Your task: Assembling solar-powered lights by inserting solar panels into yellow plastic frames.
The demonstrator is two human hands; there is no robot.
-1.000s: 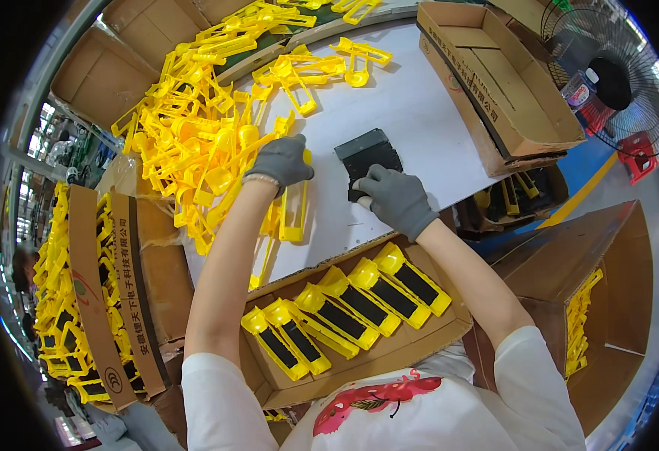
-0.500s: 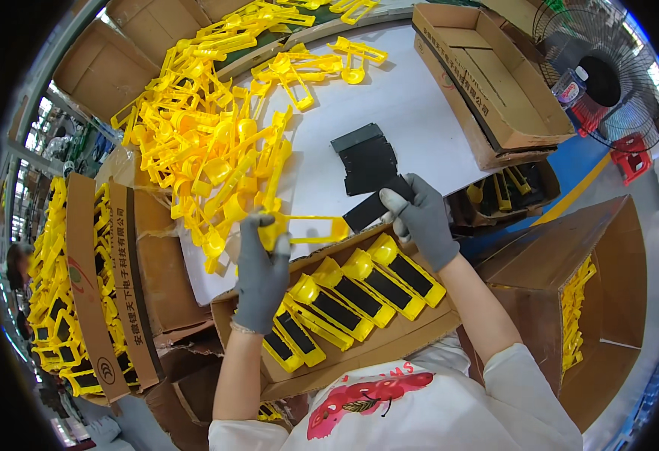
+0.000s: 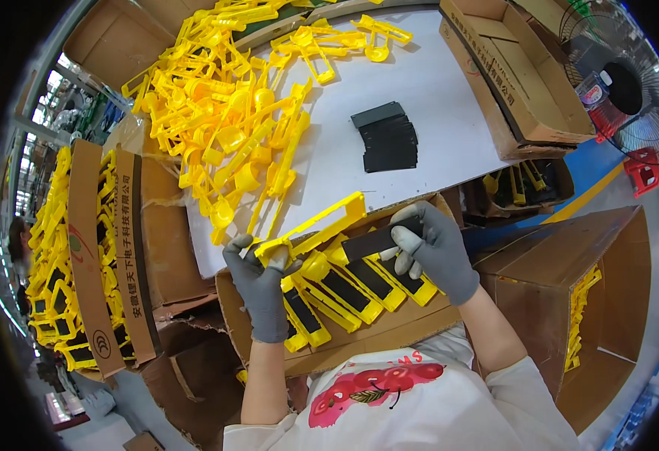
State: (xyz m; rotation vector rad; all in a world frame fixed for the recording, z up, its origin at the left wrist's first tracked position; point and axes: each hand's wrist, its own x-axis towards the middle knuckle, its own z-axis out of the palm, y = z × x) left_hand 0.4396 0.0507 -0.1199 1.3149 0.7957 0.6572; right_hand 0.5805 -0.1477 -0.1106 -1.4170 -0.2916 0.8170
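The white table (image 3: 450,90) fills the upper middle of the frame, and a big loose heap of yellow plastic frames (image 3: 224,120) sprawls over its upper left. A second ago both gloved hands reached up to that heap and to the stack of black strips (image 3: 386,137) at upper centre; now they have come down to the lower middle, each with one piece, so the fetching looks done and the joining of the two parts seems to be the step in hand. Below them sits an open cardboard box (image 3: 389,331), rough brown and dog-eared, with a row of finished yellow pieces carrying black inserts (image 3: 352,282), glossy against matt. The left hand (image 3: 262,289), in a grey knit glove, is clenched round one end of a long yellow frame (image 3: 314,225), a hard, shiny, slotted bar slanting up to the right. The right hand (image 3: 435,248), gloved alike, pinches a flat black strip (image 3: 378,242), thin and dull, held just against the frame's underside
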